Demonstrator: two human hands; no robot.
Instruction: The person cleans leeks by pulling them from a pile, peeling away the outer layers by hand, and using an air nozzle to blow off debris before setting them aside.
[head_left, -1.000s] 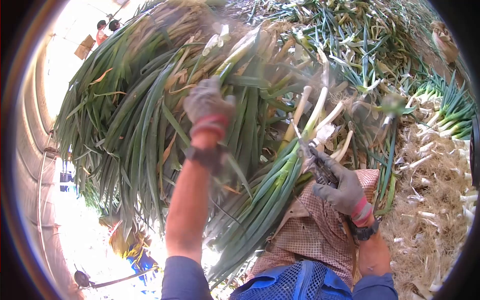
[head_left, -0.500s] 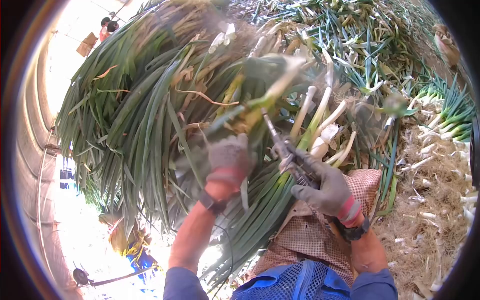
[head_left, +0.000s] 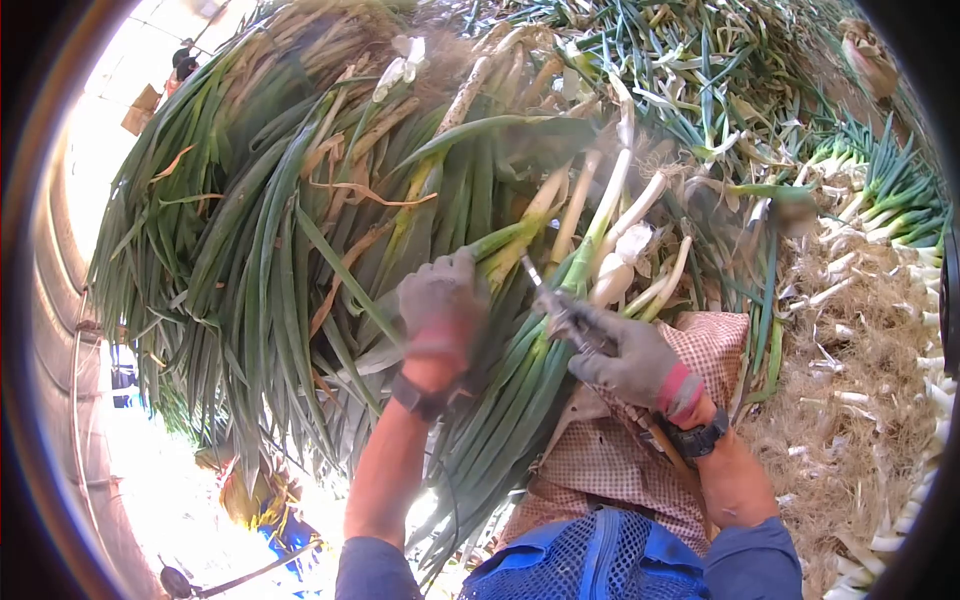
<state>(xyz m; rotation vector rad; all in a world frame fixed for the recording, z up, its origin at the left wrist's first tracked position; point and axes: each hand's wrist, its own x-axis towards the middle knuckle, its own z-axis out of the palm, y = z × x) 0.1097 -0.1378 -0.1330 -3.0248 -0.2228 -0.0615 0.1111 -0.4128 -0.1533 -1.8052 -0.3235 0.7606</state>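
My left hand (head_left: 440, 298), in a grey glove with a reddish cuff, is closed round the leaves of a green onion (head_left: 517, 238). Its pale root end slants up to the right. My right hand (head_left: 632, 362), gloved the same way, grips an air blow gun (head_left: 580, 322). The thin metal nozzle points up and left, close to the held onion. Beneath and beyond the gun lies a bunch of trimmed green onions (head_left: 610, 215), white ends away from me and leaves trailing down left across my lap. Fingers on the gun's trigger are partly hidden.
A large heap of green onions (head_left: 250, 230) rises at the left. Leaf scraps (head_left: 690, 70) cover the far ground. Roots and trimmings (head_left: 840, 400) lie at the right, beside more onions (head_left: 895, 205). Checked cloth (head_left: 610, 470) covers my lap. A person (head_left: 183, 68) appears far back left.
The onion in my left hand has swung lower and nearer the bunch, and shows less blur. My right hand stays on the blow gun. The whole view has shifted slightly.
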